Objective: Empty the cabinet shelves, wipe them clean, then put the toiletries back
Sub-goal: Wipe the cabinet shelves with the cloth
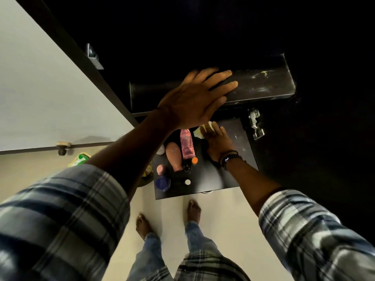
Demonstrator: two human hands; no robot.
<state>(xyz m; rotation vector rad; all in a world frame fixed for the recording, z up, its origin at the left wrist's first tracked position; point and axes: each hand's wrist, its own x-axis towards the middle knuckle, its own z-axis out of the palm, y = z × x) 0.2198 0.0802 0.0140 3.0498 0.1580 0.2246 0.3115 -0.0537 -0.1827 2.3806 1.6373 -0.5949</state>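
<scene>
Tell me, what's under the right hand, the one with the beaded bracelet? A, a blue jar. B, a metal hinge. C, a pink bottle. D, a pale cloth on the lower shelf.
D: the right hand presses on a pale cloth on the lower shelf, beside the pink bottle.

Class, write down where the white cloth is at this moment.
In the head view, the white cloth lies on the lower black shelf, under the right hand, just right of the pink bottle.
</scene>
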